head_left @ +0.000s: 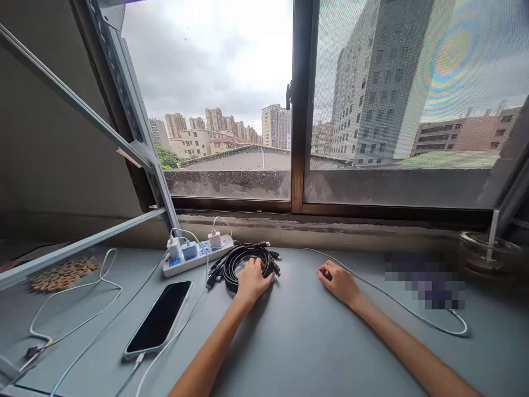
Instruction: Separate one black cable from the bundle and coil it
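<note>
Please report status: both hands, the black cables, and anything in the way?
Left hand on black cables. Right hand loosely curled, apart from them. Cables coiled on table. Possible obstacle: power strip, close on their left.

Left hand [250,282] here, fingertips mostly hidden at the black cable coil [232,275], both forearms [219,339] cut by the bottom edge; over right, pixelated patch [432,281], contents unreadable

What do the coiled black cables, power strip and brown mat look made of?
Coiled black cables: probably plastic or rubber sheathing, smooth, with soft highlights. Power strip: likely hard white plastic, satin, its casing smooth. Brown mat: perhaps wood or cork, dull; many small pieces, blurred.
</note>
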`<action>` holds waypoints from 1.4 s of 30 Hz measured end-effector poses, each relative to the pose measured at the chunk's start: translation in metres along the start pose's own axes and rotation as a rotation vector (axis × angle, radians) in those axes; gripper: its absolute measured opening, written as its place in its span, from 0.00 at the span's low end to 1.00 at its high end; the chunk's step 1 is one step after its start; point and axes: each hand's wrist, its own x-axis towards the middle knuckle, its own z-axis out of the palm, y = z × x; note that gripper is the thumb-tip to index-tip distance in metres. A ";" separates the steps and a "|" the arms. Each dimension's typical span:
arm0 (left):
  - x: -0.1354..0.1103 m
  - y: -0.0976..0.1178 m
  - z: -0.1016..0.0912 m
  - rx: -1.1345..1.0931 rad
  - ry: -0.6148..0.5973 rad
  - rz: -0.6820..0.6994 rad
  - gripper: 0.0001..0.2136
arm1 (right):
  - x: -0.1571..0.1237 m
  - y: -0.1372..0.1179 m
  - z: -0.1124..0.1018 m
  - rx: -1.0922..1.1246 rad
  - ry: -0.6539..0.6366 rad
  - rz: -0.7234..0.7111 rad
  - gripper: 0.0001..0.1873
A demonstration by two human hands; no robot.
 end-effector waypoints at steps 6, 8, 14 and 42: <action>0.003 -0.003 -0.005 -0.037 0.004 0.047 0.10 | -0.002 -0.004 -0.003 -0.030 -0.005 0.060 0.09; 0.004 -0.004 -0.007 -0.058 0.031 0.042 0.10 | -0.001 -0.003 -0.003 -0.037 -0.015 0.072 0.08; 0.008 -0.009 -0.017 -0.161 0.195 -0.014 0.09 | 0.001 -0.003 -0.004 -0.047 -0.059 0.083 0.07; -0.019 0.114 -0.133 -1.293 0.582 0.294 0.10 | 0.023 -0.081 -0.080 0.145 0.174 -0.049 0.24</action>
